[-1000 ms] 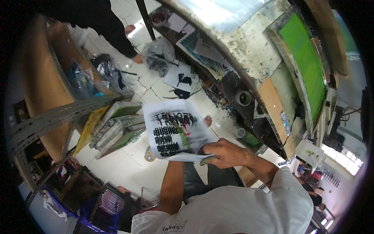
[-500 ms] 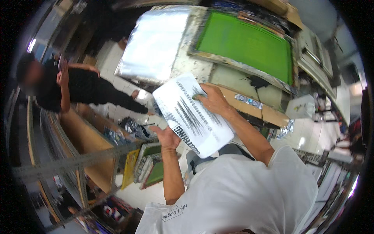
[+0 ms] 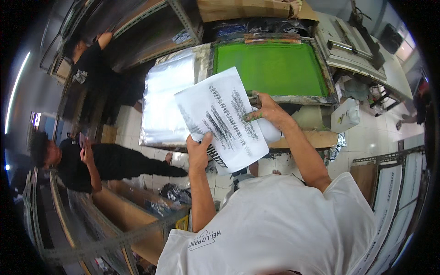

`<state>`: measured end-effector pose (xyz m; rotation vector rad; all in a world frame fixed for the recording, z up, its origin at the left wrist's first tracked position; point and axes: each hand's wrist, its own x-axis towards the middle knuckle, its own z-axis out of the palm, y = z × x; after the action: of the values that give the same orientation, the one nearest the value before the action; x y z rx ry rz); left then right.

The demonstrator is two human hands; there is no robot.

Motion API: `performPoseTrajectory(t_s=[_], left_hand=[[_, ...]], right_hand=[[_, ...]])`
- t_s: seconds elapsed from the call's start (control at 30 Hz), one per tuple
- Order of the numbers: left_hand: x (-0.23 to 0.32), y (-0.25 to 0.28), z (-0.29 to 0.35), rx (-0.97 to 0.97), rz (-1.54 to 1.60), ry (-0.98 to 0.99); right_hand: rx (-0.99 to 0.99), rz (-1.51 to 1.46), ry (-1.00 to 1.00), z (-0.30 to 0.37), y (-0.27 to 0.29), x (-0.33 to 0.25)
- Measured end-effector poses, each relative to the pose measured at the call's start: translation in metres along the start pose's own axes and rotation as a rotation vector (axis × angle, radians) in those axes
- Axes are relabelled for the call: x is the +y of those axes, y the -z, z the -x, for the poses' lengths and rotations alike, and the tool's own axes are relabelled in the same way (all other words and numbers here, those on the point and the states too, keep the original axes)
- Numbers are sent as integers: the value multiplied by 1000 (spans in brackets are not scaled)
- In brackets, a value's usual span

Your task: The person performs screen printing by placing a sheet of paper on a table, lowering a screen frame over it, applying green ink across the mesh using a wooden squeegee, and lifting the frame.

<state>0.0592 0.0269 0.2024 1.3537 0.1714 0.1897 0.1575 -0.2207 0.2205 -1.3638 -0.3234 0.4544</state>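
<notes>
In front of my shirt I hold a white printed sheet [image 3: 229, 121], tilted, with dark print over its face. My left hand [image 3: 198, 151] is closed on its lower left edge, thumb on top. At the right edge my right hand [image 3: 270, 110] grips the same sheet, with green stains on the fingers; the thumb lies on the print, and the other fingers are partly hidden. A white curved piece [image 3: 270, 132] shows behind the sheet, below my right hand; whether it belongs to the sheet I cannot tell.
Beyond the sheet lie a framed green screen [image 3: 270, 64] and a stack of shiny clear film [image 3: 167, 101]. A white jug [image 3: 346, 114] stands to the right. Two people in black are on the left, near metal shelving [image 3: 185, 20]. Wooden boards [image 3: 133, 206] lean at lower left.
My left hand has gone from spread beside the sheet to closed on its edge. The view has turned, and a second person now shows at the upper left.
</notes>
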Motion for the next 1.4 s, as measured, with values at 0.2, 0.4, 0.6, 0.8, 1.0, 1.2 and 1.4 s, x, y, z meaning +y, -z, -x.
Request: performPoseTrajectory(t_s=[0.2, 0.4, 0.6, 0.8, 1.0, 1.2, 1.4], left_hand=[[3, 8, -70, -243, 175, -2], [-14, -7, -122, -330, 32, -15], [-12, -26, -173, -558, -144, -339], [12, -47, -187, -728, -567, -613], [33, -128, -175, -1000, -319, -395], [26, -125, -173, -988, -539, -465], [-14, -142, -171, -663, -764, -1106]], right_hand=[[369, 12, 217, -19, 21, 8], [598, -33, 209, -20, 41, 27], [568, 18, 696, 17, 116, 63], [427, 1064, 600, -15, 94, -7], [194, 1059, 9, -21, 66, -38], [640, 1008, 462, -16, 72, -11], [1214, 1048, 247, 7, 57, 15]])
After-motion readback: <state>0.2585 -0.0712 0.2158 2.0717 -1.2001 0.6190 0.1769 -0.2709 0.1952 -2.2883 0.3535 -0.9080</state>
